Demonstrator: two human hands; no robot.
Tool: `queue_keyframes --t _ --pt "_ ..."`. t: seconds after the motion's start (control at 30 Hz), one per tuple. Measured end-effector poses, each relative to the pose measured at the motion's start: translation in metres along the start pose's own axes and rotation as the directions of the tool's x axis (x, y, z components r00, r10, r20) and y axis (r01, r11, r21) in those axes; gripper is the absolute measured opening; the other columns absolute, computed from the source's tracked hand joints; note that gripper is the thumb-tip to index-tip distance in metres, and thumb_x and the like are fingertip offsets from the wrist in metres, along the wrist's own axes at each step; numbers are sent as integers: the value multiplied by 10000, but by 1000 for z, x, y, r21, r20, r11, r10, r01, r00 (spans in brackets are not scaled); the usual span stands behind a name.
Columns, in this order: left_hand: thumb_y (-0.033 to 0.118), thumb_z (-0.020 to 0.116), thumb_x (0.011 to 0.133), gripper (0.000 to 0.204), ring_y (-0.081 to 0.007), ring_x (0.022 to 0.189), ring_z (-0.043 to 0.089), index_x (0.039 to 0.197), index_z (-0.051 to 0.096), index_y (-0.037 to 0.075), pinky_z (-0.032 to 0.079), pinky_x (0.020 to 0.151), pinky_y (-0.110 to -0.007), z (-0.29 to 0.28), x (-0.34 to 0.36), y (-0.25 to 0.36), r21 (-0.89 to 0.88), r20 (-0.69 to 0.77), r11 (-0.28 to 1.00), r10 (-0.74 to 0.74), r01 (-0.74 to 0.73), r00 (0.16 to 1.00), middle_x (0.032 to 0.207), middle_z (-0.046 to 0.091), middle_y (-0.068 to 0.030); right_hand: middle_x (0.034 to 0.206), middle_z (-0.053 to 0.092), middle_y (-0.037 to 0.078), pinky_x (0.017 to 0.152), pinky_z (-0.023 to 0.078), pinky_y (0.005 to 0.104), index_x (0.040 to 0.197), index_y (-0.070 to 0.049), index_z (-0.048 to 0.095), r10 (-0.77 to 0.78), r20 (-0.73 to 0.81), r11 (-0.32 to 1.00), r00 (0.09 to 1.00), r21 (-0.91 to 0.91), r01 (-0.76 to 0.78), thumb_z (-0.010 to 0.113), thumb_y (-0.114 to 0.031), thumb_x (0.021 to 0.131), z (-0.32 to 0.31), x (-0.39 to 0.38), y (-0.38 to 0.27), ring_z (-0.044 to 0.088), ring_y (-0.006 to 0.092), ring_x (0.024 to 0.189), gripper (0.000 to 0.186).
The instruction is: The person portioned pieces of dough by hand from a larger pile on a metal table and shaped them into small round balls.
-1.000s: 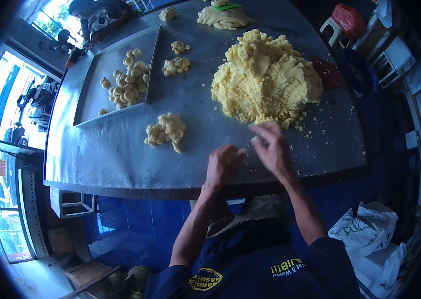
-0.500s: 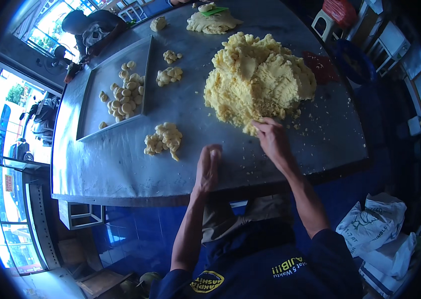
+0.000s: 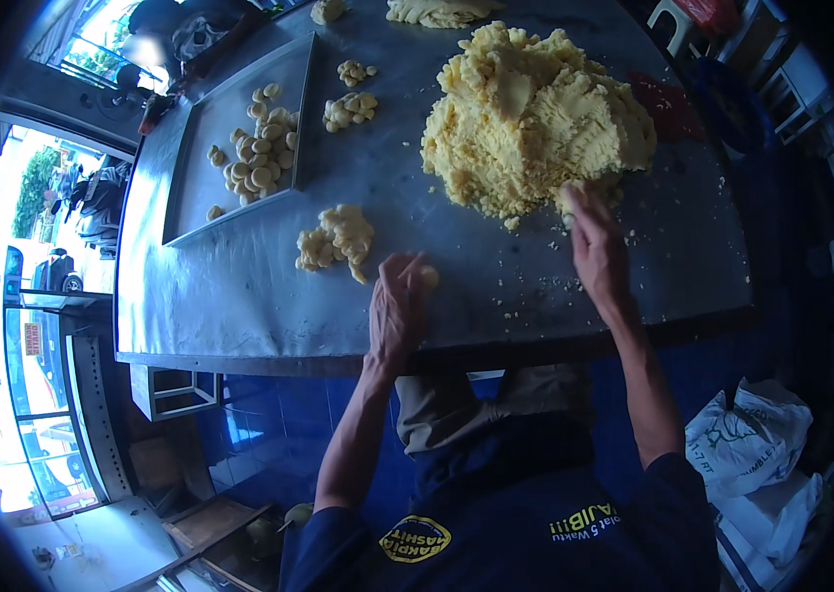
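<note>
A big mound of crumbly yellow dough (image 3: 535,128) sits on the metal table (image 3: 239,321). My right hand (image 3: 596,247) is at the mound's near right edge, fingers closed round a small lump of the yellow dough. To the left, near the table's front edge, my left hand (image 3: 397,311) is curled with its back showing. A small yellow dough piece (image 3: 430,277) peeks out at its thumb side. Just beyond that hand lies a pile of pale dough pieces (image 3: 336,240), clumped together.
A shallow metal tray (image 3: 234,222) at left holds several pale dough balls (image 3: 259,148). Two smaller clusters (image 3: 350,111) lie right of it. Pale dough (image 3: 441,10) rests at the far edge. Another person (image 3: 205,35) is at far left. White sacks (image 3: 747,439) stand at lower right.
My view has shifted, so the table appears higher. My right hand has moved right along the mound's near edge. My left hand has turned back-up, and a dough piece now shows beside it.
</note>
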State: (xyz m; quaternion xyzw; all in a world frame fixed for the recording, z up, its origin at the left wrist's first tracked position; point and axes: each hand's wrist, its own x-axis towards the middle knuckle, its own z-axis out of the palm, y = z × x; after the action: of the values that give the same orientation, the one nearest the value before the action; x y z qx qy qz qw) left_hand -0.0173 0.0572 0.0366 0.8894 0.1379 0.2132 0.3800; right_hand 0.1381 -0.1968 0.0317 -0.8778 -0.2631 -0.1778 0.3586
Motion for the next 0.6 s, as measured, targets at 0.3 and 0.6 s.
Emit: queue_keyframes --t 0.3,0.6 --pt "252 511 985 212 -327 937 555 940 577 55 381 839 -472 27 68 -13 403 -50 911 113 -83 992 917 616 -142 1124 670 213 852 538 404 1191 -21 674 154 17 983 988 101 -154 612 -68 944 6 11 19 650 395 1024 260" --pt "176 640 901 352 -331 1122 545 1233 581 76 444 943 -437 -16 -19 0 208 279 933 230 -293 932 1156 608 -160 1226 624 165 828 548 365 1219 -67 686 4 2 1000 1000 31 -4 649 -6 906 1 -15 15 671 337 1005 321"
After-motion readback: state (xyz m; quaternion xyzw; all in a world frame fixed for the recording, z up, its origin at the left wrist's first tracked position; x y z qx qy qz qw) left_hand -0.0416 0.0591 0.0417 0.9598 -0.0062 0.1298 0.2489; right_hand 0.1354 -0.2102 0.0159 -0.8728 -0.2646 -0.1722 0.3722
